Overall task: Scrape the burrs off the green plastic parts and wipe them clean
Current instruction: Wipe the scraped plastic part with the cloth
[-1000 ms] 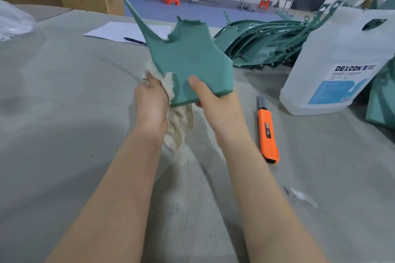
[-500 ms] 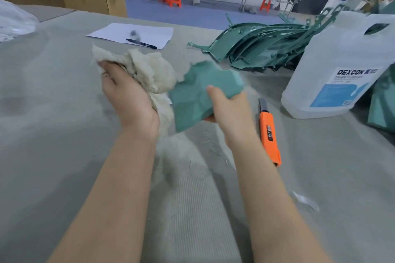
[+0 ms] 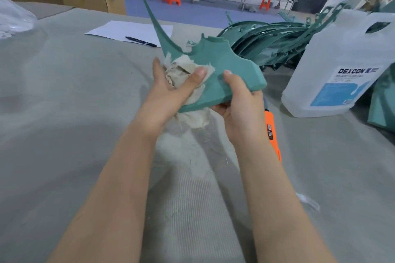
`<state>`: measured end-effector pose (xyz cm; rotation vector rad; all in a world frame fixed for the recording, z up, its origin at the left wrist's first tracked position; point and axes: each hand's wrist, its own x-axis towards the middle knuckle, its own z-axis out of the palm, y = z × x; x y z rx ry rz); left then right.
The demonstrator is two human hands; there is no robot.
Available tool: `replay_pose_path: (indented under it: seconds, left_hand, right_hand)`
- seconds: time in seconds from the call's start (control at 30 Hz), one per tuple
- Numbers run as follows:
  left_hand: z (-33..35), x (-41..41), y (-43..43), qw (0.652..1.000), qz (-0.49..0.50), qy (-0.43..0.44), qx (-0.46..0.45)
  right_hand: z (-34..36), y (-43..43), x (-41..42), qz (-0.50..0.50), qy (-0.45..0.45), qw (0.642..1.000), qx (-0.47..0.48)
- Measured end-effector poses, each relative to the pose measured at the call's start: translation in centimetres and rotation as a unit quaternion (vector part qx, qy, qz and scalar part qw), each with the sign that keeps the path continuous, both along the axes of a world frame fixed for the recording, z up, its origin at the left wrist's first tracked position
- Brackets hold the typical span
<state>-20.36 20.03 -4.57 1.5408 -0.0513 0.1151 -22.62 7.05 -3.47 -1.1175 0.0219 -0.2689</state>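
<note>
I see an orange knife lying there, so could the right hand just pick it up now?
Probably not yet: the right hand grips the green plastic part. The orange knife lies just beneath that wrist, unobstructed, once the hand lets go.

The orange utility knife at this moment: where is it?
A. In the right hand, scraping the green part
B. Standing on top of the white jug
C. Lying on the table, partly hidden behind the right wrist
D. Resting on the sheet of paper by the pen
C. The orange utility knife lies on the table behind the right hand, which grips the green plastic part.
</note>
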Motion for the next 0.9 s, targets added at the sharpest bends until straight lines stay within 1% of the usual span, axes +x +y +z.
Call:
replay_pose_path:
  seconds: [0.03,0.07,0.1,0.17,0.23,0.33,0.43,0.5,0.57,0.63,0.73,0.9]
  left_hand:
    - [0.0,-0.1,-0.1,0.998,-0.043,0.01,-0.045]
    - [0.1,-0.1,-0.3,0.995,-0.06,0.014,-0.081]
    - [0.2,-0.2,-0.6,0.993,-0.05,0.014,-0.108]
    - [0.3,-0.2,-1.0,0.99,0.018,0.013,-0.139]
    - [0.2,-0.1,-0.9,0.985,0.09,-0.001,-0.149]
    - [0.4,0.3,-0.1,0.967,0.2,-0.023,-0.153]
    - [0.5,0.2,-0.2,0.957,0.247,-0.083,-0.127]
    - [0.6,0.0,-0.3,0.949,0.267,-0.128,-0.107]
    - [0.5,0.2,0.3,0.939,0.299,-0.141,-0.099]
    - [0.2,0.6,1.1,0.933,0.322,-0.13,-0.097]
    - [-0.3,1.2,1.5,0.934,0.319,-0.098,-0.129]
    - [-0.4,1.2,0.8,0.915,0.352,-0.106,-0.168]
  right_hand:
    - [0.1,-0.2,0.0,0.004,0.001,1.0,0.007]
    - [0.1,-0.4,0.1,0.011,0.002,1.0,0.007]
    - [0.2,-0.5,0.0,0.024,0.004,1.0,0.001]
    - [0.2,-0.6,0.0,0.065,0.004,0.998,-0.019]
    - [0.4,-0.8,-0.3,0.111,-0.006,0.993,-0.045]
    - [0.7,-1.1,-0.8,0.174,-0.001,0.981,-0.082]
    - [1.2,-2.0,-1.2,0.21,0.007,0.973,-0.097]
    - [1.6,-2.9,-1.4,0.217,0.014,0.973,-0.083]
    - [1.7,-3.9,-1.6,0.214,0.035,0.974,-0.064]
    - [1.7,-4.2,-1.5,0.202,0.07,0.976,-0.052]
    - [1.4,-3.3,-1.1,0.172,0.11,0.979,-0.015]
    - [0.8,0.2,-0.7,0.156,0.086,0.984,0.026]
